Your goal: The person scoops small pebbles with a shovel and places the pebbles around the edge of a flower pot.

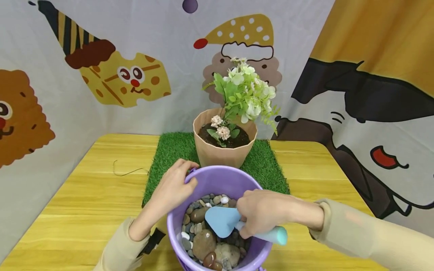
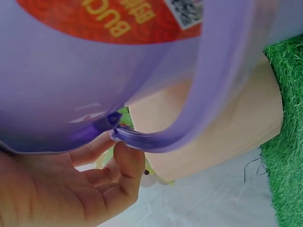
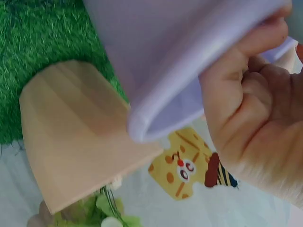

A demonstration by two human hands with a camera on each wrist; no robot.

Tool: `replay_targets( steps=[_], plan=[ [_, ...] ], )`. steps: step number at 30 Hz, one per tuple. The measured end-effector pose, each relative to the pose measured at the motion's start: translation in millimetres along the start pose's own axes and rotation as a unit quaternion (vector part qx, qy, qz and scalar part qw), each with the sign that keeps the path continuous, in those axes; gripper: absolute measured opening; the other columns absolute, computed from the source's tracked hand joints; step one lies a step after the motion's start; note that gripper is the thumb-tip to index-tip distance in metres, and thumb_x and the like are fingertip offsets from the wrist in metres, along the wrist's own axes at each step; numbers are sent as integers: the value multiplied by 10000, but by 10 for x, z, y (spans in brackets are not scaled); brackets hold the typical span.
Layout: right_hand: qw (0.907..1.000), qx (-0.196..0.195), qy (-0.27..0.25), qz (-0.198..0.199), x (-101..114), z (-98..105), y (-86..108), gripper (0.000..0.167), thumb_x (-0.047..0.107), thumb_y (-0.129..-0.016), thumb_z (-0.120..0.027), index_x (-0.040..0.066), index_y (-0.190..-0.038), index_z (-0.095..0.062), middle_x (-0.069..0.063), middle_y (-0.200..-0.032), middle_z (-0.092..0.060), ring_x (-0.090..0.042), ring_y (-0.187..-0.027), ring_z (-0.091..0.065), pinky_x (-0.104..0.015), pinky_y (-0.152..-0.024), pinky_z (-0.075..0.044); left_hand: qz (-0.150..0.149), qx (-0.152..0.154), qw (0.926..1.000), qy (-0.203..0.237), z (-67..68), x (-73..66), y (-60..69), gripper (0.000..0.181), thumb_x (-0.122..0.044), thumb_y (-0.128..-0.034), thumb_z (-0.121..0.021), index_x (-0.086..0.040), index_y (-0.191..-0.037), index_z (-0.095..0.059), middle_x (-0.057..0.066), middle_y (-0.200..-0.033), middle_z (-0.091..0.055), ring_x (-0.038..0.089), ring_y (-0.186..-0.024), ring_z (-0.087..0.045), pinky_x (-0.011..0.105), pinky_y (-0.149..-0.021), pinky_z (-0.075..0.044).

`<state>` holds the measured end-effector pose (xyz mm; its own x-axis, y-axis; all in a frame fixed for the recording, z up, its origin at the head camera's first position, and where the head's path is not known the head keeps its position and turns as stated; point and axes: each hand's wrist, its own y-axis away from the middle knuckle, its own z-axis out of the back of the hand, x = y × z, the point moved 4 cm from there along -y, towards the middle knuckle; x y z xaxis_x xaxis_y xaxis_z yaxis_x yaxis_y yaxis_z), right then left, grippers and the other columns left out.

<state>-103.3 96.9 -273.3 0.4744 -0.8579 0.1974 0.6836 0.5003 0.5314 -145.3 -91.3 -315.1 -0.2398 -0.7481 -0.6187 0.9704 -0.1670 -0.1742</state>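
A purple bucket (image 1: 223,174) holds pebbles and several larger brown stones (image 1: 204,244). My left hand (image 1: 174,184) grips its rim on the left, thumb toward the inside. In the left wrist view, the fingers of the left hand (image 2: 102,175) curl near the hinged end of the bucket's purple handle (image 2: 208,109). My right hand (image 1: 264,210) grips a blue garden trowel (image 1: 222,220) by its pale handle, over the right part of the bucket. The trowel's blade hangs above the stones; whether it touches them I cannot tell. In the right wrist view the trowel is hidden behind the right hand (image 3: 255,104).
Behind the bucket, a beige flowerpot (image 1: 220,155) with dark soil, white flowers (image 1: 251,90) and small pink blooms stands on a green turf mat (image 1: 169,150). A thin dark strand (image 1: 129,173) lies on the wooden table (image 1: 91,195). A cartoon-printed cloth (image 1: 183,86) hangs behind.
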Motion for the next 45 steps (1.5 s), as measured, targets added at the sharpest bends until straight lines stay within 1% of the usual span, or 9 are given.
replay_targets(
  steps=[6,10,14,18,21,24,30,38,45],
  plan=[
    [9976,-345,316,501,-18,175,27,414,200,-783,-678,220,-500,-376,117,-409,-318,-23,-380,-356,-176,-388,-310,53,-102,9999,-47,51,-6,88,423,-100,-803,-594,-55,-1223,-594,103,-1102,-599,203,-855,-572,328,-698,-508],
    [9865,-879,1110,823,-20,241,29,400,180,-778,-706,218,-517,-406,103,-461,-336,-56,-417,-324,-188,-393,-274,155,-190,9997,-91,71,-16,159,407,-88,-800,-592,-43,-1205,-597,106,-1079,-596,211,-847,-577,317,-681,-521],
    [9561,-1569,2206,1124,5,252,39,289,183,-752,-724,204,-559,-510,72,-533,-458,-96,-445,-364,-216,-393,-281,227,-276,9992,-159,80,-24,232,385,-83,-803,-582,-35,-1184,-603,108,-1072,-607,226,-868,-591,350,-712,-540],
    [9111,-2263,3118,1464,39,248,72,176,192,-715,-725,194,-605,-588,52,-590,-544,-105,-438,-377,-222,-383,-276,212,-366,9989,-210,97,-34,280,332,-76,-807,-576,-29,-1133,-617,93,-1029,-621,231,-880,-592,386,-748,-537],
    [8796,-2635,3592,1668,49,253,93,186,203,-685,-738,194,-599,-574,54,-581,-534,-109,-421,-362,-229,-373,-262,182,-402,9988,-222,106,-41,307,312,-67,-806,-575,-28,-1112,-621,80,-988,-623,223,-865,-590,377,-738,-533],
    [8641,-2798,3805,1738,44,262,99,221,177,-668,-736,199,-575,-537,58,-547,-507,-119,-411,-362,-242,-366,-265,184,-421,9987,-223,110,-44,330,316,-64,-806,-576,-30,-1117,-617,70,-966,-621,214,-860,-587,366,-732,-532],
    [8482,-2991,4030,1693,35,258,87,249,112,-675,-709,200,-537,-521,53,-520,-510,-125,-410,-387,-252,-365,-287,212,-474,9985,-166,117,-44,370,302,-60,-809,-579,-38,-1108,-615,64,-959,-626,201,-843,-589,338,-707,-533],
    [8272,-3085,4393,1661,46,181,4,301,109,-701,-727,205,-521,-505,47,-531,-509,-131,-425,-410,-269,-373,-313,248,-515,9984,26,118,-42,406,303,-58,-824,-578,-43,-1125,-608,95,-997,-661,213,-837,-642,318,-670,-556],
    [8185,-3012,4617,1615,158,169,-67,281,111,-708,-717,207,-512,-539,58,-527,-504,-101,-427,-362,-243,-367,-312,507,-451,9976,146,108,-13,419,307,-73,-806,-577,-46,-1111,-601,84,-938,-667,187,-787,-642,285,-629,-539]
  ],
)
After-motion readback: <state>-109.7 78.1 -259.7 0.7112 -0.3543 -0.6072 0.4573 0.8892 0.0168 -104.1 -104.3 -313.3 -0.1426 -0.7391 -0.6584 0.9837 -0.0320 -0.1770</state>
